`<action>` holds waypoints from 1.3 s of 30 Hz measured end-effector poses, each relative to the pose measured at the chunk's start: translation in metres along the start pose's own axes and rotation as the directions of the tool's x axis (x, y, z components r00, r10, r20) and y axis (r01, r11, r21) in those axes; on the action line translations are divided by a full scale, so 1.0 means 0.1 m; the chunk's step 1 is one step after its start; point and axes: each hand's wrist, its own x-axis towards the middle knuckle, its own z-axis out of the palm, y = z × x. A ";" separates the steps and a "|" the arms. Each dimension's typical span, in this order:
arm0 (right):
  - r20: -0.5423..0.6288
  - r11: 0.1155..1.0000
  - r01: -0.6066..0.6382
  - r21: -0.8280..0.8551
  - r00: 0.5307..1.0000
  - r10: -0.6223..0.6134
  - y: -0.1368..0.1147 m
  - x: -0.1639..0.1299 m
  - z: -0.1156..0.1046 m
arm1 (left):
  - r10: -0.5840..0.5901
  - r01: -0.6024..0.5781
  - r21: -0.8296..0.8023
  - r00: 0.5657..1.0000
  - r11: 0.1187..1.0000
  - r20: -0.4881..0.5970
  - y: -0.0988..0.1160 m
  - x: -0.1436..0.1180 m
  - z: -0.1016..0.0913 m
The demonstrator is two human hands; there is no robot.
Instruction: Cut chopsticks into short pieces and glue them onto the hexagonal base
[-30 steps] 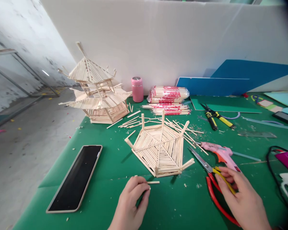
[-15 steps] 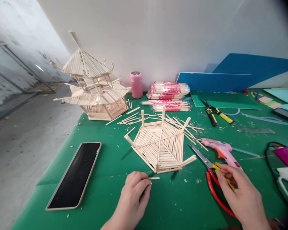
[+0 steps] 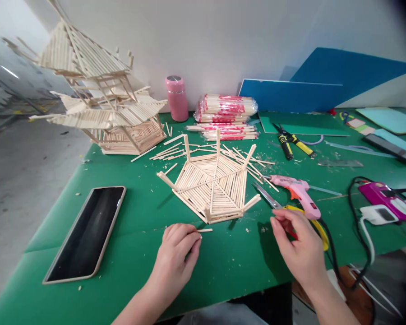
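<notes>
My left hand (image 3: 179,248) rests on the green table in front of the stick frame, its fingers closed on a short wooden stick (image 3: 206,230) whose end sticks out to the right. My right hand (image 3: 301,243) is raised over the handles of the scissors (image 3: 269,197), loosely curled, with no object visible in it. Red and yellow scissor handles show partly behind that hand. Between and beyond my hands lies a six-sided frame (image 3: 213,185) of wooden sticks, with short posts slanting up at its corners.
A stick pagoda model (image 3: 108,117) stands back left, near a pink flask (image 3: 177,99) and bagged sticks (image 3: 225,108). A phone (image 3: 86,234) lies left. To the right are a pink glue gun (image 3: 299,192), yellow-black pliers (image 3: 292,142) and a magenta power strip (image 3: 382,198) with cables.
My right hand has come off the scissors and shifted left, leaving them on the table. My left hand still holds the stick. The camera view has tilted and turned right.
</notes>
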 end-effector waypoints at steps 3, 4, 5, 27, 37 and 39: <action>0.039 0.998 0.002 0.061 0.999 -0.004 -0.12 -0.02 0.07 | 0.014 -0.014 0.004 1.000 1.000 0.000 0.01 0.00 0.00; 0.043 0.997 -0.001 0.072 0.999 -0.002 -0.14 -0.03 0.08 | 0.021 -0.021 0.005 1.000 1.000 -0.002 0.01 0.00 0.00; 0.038 0.997 -0.004 0.075 0.999 0.002 -0.14 -0.03 0.08 | 0.026 -0.026 0.007 1.000 1.000 -0.008 0.01 0.00 0.00; -0.202 0.929 -0.229 -0.291 0.964 0.174 0.40 0.16 -0.23 | -0.223 0.191 -0.122 0.901 0.974 -0.372 0.36 0.17 0.26; 0.014 0.849 -0.384 -0.363 0.909 0.417 0.78 0.31 -0.31 | -0.206 0.184 -0.095 0.879 0.978 -0.429 0.36 0.18 0.33; 0.044 0.834 -0.419 -0.359 0.885 0.463 0.82 0.36 -0.30 | -0.202 0.183 -0.085 0.881 0.979 -0.429 0.36 0.17 0.34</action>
